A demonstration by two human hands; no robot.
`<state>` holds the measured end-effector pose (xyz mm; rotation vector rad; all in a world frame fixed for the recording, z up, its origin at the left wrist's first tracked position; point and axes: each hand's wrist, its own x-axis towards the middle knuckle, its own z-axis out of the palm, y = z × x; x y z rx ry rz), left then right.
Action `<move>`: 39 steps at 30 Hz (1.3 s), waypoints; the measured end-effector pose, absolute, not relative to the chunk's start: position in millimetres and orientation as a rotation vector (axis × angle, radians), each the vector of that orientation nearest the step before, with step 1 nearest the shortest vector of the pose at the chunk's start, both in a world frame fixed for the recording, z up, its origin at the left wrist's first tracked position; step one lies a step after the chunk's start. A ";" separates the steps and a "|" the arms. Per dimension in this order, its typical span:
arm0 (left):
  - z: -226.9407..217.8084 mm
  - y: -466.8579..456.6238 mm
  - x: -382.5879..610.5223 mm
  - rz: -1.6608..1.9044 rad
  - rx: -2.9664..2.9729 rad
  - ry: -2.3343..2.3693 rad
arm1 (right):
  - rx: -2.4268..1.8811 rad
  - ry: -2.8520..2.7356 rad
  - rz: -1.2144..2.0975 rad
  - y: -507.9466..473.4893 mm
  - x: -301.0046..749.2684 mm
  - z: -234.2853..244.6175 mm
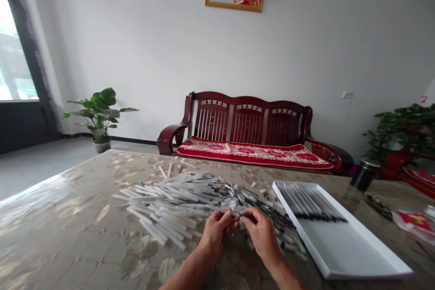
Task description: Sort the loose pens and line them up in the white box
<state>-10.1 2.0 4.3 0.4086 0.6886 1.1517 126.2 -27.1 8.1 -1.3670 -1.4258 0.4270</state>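
Note:
Between my two hands is a whitish pen barrel [235, 213], held low over the table. My left hand [219, 229] is closed around the barrel, thumb on top. The fingers of my right hand [259, 230] pinch at the barrel's right end, where a small dark part shows; its exact kind is hidden by the fingertips. Left of and beyond my hands lies a heap of loose white pen barrels [166, 217]. Dark slim pen parts [263, 206] and small pale caps are scattered beyond and to the right of my right hand.
A white shallow tray [353, 249] stands on the right, with a row of dark-tipped pens [312, 201] in its far half. Farther right are a black canister [365, 175], a cable and a red packet [417, 222]. A wooden bench [249, 120] stands behind the patterned table [84, 235].

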 end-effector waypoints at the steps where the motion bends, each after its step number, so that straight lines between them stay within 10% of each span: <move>1: 3.5 2.3 -10.4 1.151 0.422 0.685 | -1.362 -1.412 0.435 -25.9 126.0 6.7; 39: 2.1 0.4 -8.8 1.203 0.626 0.756 | -1.520 -1.643 0.246 -23.0 128.0 3.9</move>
